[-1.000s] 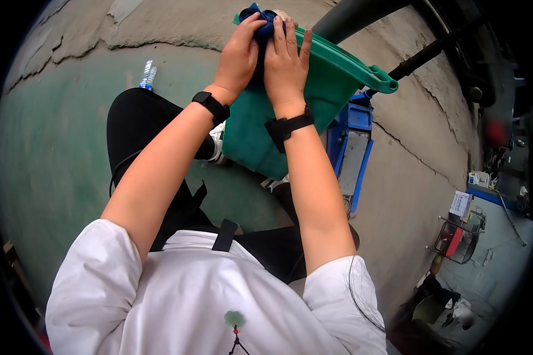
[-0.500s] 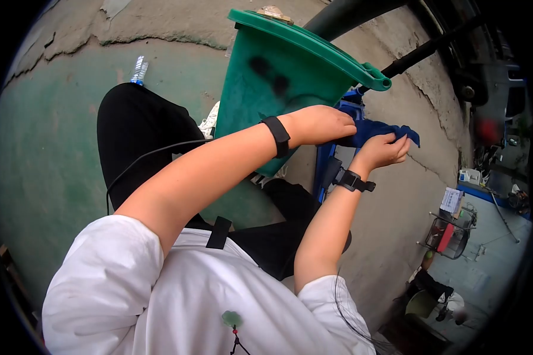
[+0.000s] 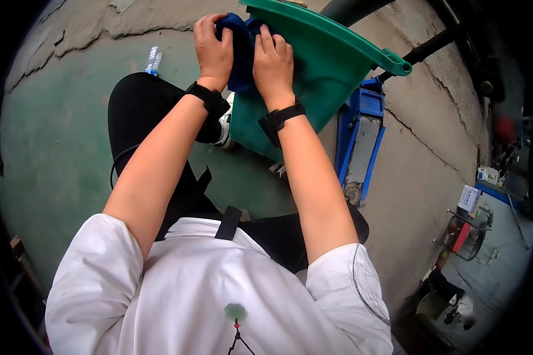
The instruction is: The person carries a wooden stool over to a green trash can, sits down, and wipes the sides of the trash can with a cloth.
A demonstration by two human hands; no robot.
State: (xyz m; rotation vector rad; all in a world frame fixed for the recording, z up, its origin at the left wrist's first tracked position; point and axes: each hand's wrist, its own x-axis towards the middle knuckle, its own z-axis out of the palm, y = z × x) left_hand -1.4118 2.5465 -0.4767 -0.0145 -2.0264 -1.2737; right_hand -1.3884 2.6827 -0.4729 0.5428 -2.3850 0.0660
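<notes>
A dark blue cloth [image 3: 240, 68] hangs between my two hands, close against the left side of a green plastic bin [image 3: 317, 74]. My left hand [image 3: 213, 52] grips the cloth at its upper left, fingers curled over its edge. On the other side my right hand [image 3: 273, 65] pinches the cloth's right part, in front of the bin wall. The lower part of the cloth drops between my wrists. Both wrists wear black straps.
A blue floor jack [image 3: 361, 139] stands right of the bin on cracked concrete. A clear plastic bottle [image 3: 153, 61] is beyond my left knee. A wire rack [image 3: 462, 234] and a white box [image 3: 469, 198] are at the far right.
Both hands have moved left and up with the cloth, from the bin's right side to its left side. The cloth now hangs down between them, and the blue jack is uncovered.
</notes>
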